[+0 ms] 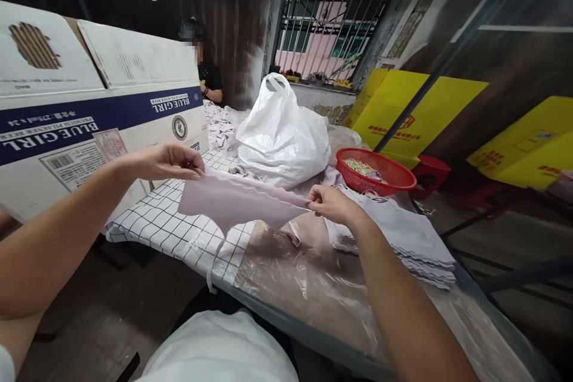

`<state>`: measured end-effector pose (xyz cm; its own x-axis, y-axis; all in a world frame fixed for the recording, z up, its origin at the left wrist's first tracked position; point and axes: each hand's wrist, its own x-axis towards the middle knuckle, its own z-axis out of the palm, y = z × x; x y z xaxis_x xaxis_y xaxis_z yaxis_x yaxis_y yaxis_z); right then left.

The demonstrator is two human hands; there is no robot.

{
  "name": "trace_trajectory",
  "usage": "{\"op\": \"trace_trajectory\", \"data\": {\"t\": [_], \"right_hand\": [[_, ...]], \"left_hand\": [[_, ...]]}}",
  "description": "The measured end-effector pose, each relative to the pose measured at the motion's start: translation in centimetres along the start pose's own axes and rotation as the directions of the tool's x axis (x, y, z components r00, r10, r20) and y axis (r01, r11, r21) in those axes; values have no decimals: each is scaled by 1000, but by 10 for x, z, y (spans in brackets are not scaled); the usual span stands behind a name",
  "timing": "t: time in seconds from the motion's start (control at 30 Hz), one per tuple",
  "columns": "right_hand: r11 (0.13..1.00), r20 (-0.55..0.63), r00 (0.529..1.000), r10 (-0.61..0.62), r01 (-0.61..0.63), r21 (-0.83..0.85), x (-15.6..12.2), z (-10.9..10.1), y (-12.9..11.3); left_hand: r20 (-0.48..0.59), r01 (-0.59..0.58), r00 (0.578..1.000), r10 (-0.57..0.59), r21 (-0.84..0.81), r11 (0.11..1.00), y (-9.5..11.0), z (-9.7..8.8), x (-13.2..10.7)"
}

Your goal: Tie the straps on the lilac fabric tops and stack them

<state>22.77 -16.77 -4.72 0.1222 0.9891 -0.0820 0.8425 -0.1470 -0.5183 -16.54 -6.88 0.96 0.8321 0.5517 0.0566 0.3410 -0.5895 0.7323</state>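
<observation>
My left fingers (191, 160) and right fingers (317, 194) each pinch one end of a pale lilac fabric piece (242, 198), pulling it nearly straight between them, over the near side of the counter. The fabric is thin, smooth and matte; its upper edge runs in a soft ripple, and its lower edge curves down to a drooping point near the middle. The counter (308, 298) wears two surfaces: crinkled, glossy clear plastic toward the right, and a white cloth (165, 215) printed with a black grid toward the left. Beside my right forearm lies a neat stack of pale fabric pieces (412, 236), flat, with wavy layered edges. Behind the lilac piece sits a bulging white plastic bag (286, 143), shiny and wrinkled, its handles standing in a loop. To its right is a round red plastic basket (398, 176) with perforated walls, holding thin, tangled, yellowish strands (360, 168). On my left rises a large cardboard box (134, 101), white with a navy band and upside-down lettering. Beyond it, a person in a dark top (213, 77) is partly hidden.
</observation>
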Motion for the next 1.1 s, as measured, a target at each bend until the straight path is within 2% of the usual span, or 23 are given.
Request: {"op": "trace_trajectory", "data": {"t": [0.1,0.2,0.27,0.33,0.43,0.53,0.6,0.7,0.83,0.97,1.1], "right_hand": [[998,94,995,-43,39,44,-6,3,8],[992,27,991,-128,128,-5,-10,16,5],[972,-2,974,-228,228,57,-13,34,-8],[920,55,933,-355,339,196,-15,59,-23],[846,139,858,-495,439,301,-11,97,-39],[836,182,844,-505,426,345,-2,112,-36],[817,186,845,-502,392,422,3,104,-26],[783,174,851,-495,351,513,3,77,-9],[835,254,868,-426,270,479,-6,45,7],[881,281,894,-350,212,424,-16,24,21],[906,209,922,-326,243,346,-23,3,29]], "left_hand": [[48,-5,999,9,-70,998,-7,12,5],[131,-14,991,32,-137,990,-18,39,19],[171,-36,983,66,-173,984,-24,57,30],[187,-59,977,97,-195,979,-27,70,41],[189,-66,975,113,-237,969,-25,73,50],[184,-33,980,81,-252,967,-23,61,48],[189,-1,981,40,-204,979,-26,52,43],[256,60,966,-36,-87,994,-34,45,34],[338,121,933,-119,15,993,-45,45,32],[307,112,943,-125,60,992,-47,39,33],[238,103,964,-119,80,991,-38,24,29]]}}
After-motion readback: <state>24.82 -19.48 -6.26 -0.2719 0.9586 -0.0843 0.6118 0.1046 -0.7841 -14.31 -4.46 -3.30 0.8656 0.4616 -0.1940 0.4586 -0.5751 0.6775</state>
